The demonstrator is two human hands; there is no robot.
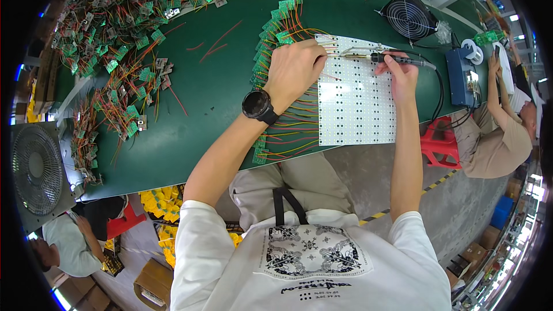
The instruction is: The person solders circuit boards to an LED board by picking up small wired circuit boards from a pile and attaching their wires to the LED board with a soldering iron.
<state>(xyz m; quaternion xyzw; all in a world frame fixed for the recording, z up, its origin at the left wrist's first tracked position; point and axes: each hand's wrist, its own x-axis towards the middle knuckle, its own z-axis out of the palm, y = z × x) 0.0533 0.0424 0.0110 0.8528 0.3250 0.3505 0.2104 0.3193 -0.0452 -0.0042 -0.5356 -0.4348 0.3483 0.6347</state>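
My left hand (295, 68), with a black watch (257, 106) on its wrist, is closed in a pinch at the upper left of a white LED panel (357, 103). Thin wires lie around its fingertips, but what they pinch is hidden. In my right hand (398, 75) is a soldering iron (377, 57), its metal tip pointing left over the panel, close to the left fingers. Small green circuit boards (271, 26) form a column along the panel's left side. Their red and yellow wires (299, 124) reach the panel's left edge.
A large heap of wired boards (115, 17) covers the table's left. Behind the panel stands a black fan (410, 16). A blue box (461, 76) and a wire spool (472, 52) are at right. Another person (498, 132) sits right; one more (72, 245) is lower left, near a floor fan (37, 170).
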